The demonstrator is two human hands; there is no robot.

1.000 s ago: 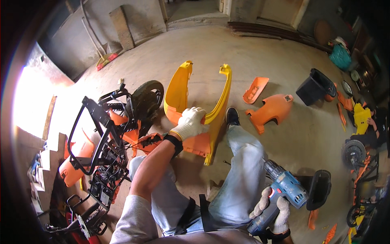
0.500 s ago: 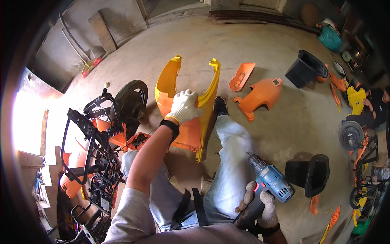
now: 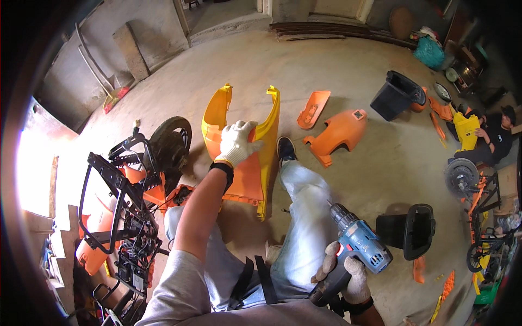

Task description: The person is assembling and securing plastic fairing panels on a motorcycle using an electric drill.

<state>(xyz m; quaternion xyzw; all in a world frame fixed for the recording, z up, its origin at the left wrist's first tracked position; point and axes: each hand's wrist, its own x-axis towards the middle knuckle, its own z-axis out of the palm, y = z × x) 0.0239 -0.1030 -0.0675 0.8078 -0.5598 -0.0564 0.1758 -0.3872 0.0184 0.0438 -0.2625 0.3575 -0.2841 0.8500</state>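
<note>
Gripping up front, the left hand (image 3: 237, 142) is clamped over the inner edge of one large panel (image 3: 243, 176), and that's our landmark: a smooth, plastic-looking piece, orange across the middle, with two tall yellow arms curving up in a U. It's standing on the concrete floor (image 3: 326, 65), right beneath that hand, ahead of the person's knees. Two hands, well apart! The right hand (image 3: 356, 285) is back toward the body, to the right of the panel, wrapped round the grip of one blue-and-black drill (image 3: 364, 247), the drill's nose angled up toward the panel. Both hands wear knitted gloves, ribbed at the cuff.

Over to the right of the panel, two loose orange parts: one shallow, tray-like piece (image 3: 314, 110) and one bulging, curved shell (image 3: 342, 133) just beside it. Beyond those, two black tubs (image 3: 399, 95), (image 3: 418, 231), hollow and rounded, one farther out, one nearer the body. Left of the panel, one black tubular frame (image 3: 117, 187), tangled with cables, beside one dark rubber tyre (image 3: 174, 141). Far right of the panel, one seated person (image 3: 499, 133) holding one yellow part (image 3: 466, 130).
</note>
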